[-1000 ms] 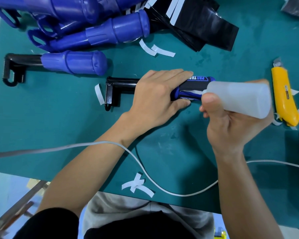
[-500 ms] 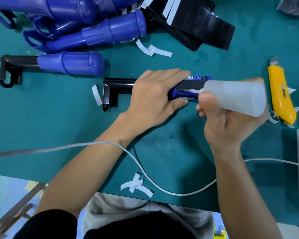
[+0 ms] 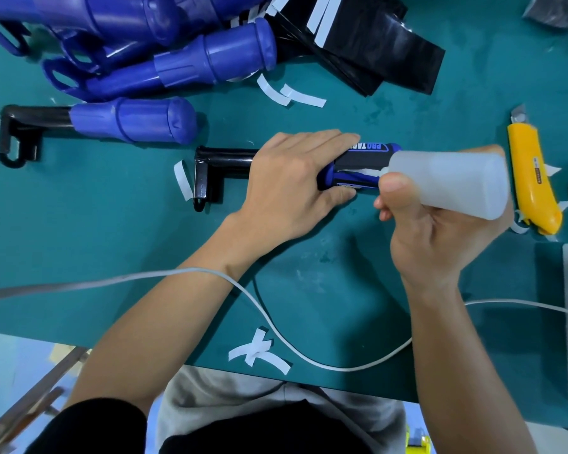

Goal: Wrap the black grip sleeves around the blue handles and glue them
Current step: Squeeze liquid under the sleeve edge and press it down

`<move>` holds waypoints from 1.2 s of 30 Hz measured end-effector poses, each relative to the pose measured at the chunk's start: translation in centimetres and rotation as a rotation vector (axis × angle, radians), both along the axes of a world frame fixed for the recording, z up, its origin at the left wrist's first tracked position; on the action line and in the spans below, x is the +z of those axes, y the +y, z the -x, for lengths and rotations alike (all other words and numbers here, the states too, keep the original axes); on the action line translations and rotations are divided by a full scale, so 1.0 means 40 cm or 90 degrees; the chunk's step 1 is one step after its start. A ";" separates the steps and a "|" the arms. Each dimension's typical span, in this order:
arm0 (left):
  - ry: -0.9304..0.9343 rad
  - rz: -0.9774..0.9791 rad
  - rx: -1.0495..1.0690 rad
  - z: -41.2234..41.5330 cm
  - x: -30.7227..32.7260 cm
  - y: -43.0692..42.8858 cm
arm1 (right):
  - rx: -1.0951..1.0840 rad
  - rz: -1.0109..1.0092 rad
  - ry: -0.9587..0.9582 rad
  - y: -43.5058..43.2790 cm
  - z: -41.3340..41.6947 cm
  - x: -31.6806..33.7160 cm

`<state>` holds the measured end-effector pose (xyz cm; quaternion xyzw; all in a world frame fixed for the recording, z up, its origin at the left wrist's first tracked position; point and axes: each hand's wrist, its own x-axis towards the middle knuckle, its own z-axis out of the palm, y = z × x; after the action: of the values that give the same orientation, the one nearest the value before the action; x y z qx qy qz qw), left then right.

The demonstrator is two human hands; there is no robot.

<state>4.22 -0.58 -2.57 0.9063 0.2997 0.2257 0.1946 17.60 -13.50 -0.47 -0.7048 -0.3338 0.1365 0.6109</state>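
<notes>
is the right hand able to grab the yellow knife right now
Probably not yet: the right hand grips the glue bottle. The yellow knife lies close beside it, uncovered, so freeing the hand should do.

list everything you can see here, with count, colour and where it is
wrapped handle: 1, blue with black sleeve, centre
glue bottle: 1, translucent white, nozzle at the sleeve
bare handle: 1, blue on black bracket, left
handle pile: several, blue, top left
sleeve stack: several, black, top centre
backing strips: several, white, scattered
utility knife: 1, yellow, right
cable: 1, white, across the front
mat: 1, teal, tabletop
left hand: 1, grips the wrapped handle
right hand: 1, holds the glue bottle
</notes>
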 end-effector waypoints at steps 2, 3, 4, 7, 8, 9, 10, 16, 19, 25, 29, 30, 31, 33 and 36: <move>0.002 0.001 0.000 0.000 -0.001 -0.001 | 0.000 0.003 0.004 0.001 -0.001 0.001; 0.002 0.001 0.000 0.001 -0.003 -0.001 | 0.000 0.003 0.009 0.002 0.000 0.002; 0.001 0.002 0.000 0.001 -0.004 -0.002 | 0.000 0.004 0.013 0.003 0.001 0.004; -0.001 0.001 -0.002 0.000 -0.003 -0.002 | -0.002 0.005 0.020 0.000 -0.001 0.008; -0.002 0.000 -0.002 0.000 -0.002 -0.002 | 0.000 0.006 0.020 -0.001 -0.004 0.009; -0.002 -0.002 -0.001 0.001 -0.001 -0.001 | 0.003 0.007 0.018 -0.001 -0.006 0.009; -0.002 -0.003 -0.002 0.001 -0.002 -0.001 | 0.005 0.009 0.015 -0.002 -0.009 0.009; -0.002 -0.004 -0.005 0.003 -0.001 -0.001 | 0.005 0.014 0.009 -0.001 -0.007 0.013; -0.002 -0.004 -0.008 0.002 0.001 -0.001 | 0.003 0.009 0.008 -0.003 -0.011 0.015; -0.001 0.002 -0.011 0.004 0.002 0.001 | 0.010 0.013 0.001 -0.002 -0.009 0.022; 0.001 0.003 -0.013 0.003 0.002 0.001 | 0.009 0.016 -0.009 -0.006 -0.011 0.022; 0.001 0.003 -0.013 0.003 0.001 0.001 | 0.010 0.019 -0.011 -0.006 -0.013 0.021; 0.000 0.003 -0.012 0.004 0.000 0.002 | 0.010 0.021 -0.013 -0.006 -0.013 0.020; -0.001 0.003 -0.010 0.004 -0.002 0.002 | 0.008 0.024 -0.016 -0.008 -0.012 0.017; -0.004 -0.001 -0.010 0.003 -0.005 0.000 | 0.012 0.032 -0.003 -0.015 -0.011 0.012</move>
<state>4.10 -0.57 -2.79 0.9080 0.2920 0.2273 0.1965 18.05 -14.09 0.00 -0.7171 -0.3386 0.1488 0.5907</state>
